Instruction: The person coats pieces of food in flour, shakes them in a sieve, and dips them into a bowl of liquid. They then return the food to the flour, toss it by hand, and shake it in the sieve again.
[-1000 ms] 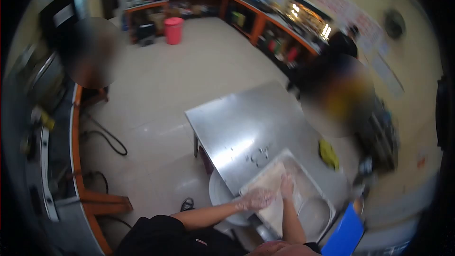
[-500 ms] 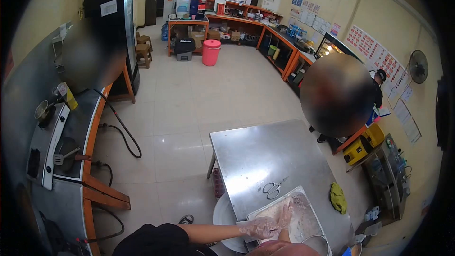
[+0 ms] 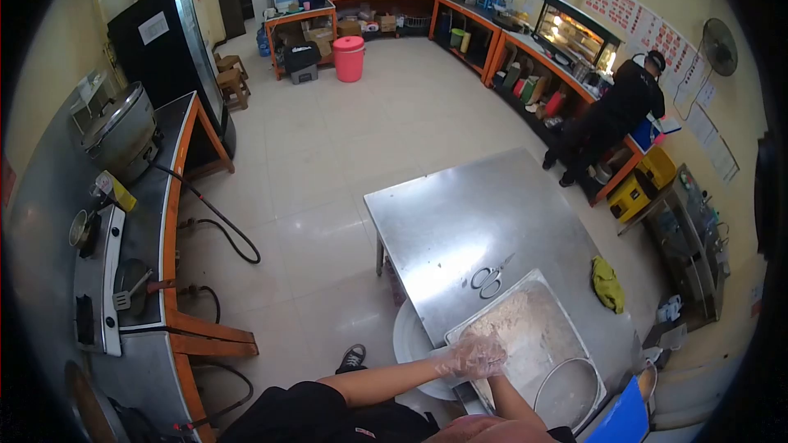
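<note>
Both my hands meet over the near left corner of a metal tray (image 3: pixel 548 289) filled with a pale crumbly mix (image 3: pixel 533 332). My left hand (image 3: pixel 469 355) wears a clear plastic glove and lies over my right hand (image 3: pixel 490 377), which is mostly hidden beneath it. Whether either hand grips anything cannot be seen. The tray sits at the near end of a steel table (image 3: pixel 468 213).
Scissors (image 3: pixel 491 279) lie just beyond the tray and a yellow-green cloth (image 3: pixel 607 283) lies to its right. A round metal bowl (image 3: pixel 570 385) rests in the tray's near end. A person in black (image 3: pixel 616 111) stands at the right counter. A stove counter (image 3: pixel 107 279) with hoses runs along the left.
My head has tipped and the view shifted, so the table sits higher in frame. My hands have drawn back from the tray's middle to its near left corner, the left now covering the right.
</note>
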`<move>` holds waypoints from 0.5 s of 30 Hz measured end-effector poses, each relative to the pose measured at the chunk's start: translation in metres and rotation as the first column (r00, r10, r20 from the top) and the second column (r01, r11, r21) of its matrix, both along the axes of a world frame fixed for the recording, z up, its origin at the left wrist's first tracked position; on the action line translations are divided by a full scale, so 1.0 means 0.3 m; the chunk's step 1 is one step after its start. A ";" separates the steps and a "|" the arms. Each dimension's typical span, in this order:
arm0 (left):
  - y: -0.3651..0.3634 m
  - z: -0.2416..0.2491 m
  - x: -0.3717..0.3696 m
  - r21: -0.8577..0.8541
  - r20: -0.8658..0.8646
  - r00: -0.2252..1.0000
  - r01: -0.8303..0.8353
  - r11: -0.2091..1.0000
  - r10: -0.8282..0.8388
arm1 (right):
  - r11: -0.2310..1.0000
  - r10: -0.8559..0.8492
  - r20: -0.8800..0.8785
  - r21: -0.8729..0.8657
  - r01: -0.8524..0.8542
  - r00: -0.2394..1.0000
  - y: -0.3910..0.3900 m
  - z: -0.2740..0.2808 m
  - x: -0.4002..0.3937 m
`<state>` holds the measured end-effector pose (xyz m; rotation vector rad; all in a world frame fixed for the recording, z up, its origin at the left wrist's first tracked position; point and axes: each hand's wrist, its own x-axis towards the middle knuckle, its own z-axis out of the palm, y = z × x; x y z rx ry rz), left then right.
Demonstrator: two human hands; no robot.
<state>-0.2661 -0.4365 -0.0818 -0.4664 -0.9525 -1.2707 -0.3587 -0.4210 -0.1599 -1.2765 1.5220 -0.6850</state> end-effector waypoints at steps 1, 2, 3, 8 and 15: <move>0.001 -0.038 -0.074 -0.033 -0.346 0.931 0.113 0.993 -0.117 | 0.999 0.046 0.044 0.005 -0.047 0.998 0.005 -0.008 0.004; 0.017 -0.054 -0.141 -0.036 -0.688 0.702 0.222 0.974 -0.186 | 0.995 0.093 0.088 0.011 -0.095 0.992 0.008 -0.016 0.004; 0.038 -0.062 -0.196 -0.145 -0.968 0.151 0.321 0.936 -0.201 | 0.990 0.137 0.131 0.015 -0.140 0.982 0.010 -0.023 0.000; 0.026 -0.042 -0.186 -0.268 -0.945 0.184 0.047 0.962 -0.272 | 0.946 0.307 0.335 -0.003 -0.324 0.891 0.001 -0.071 -0.051; 0.026 -0.096 0.134 -0.813 0.418 0.059 -0.421 0.403 0.906 | 0.950 0.123 0.551 0.175 -0.259 0.825 -0.049 -0.163 -0.148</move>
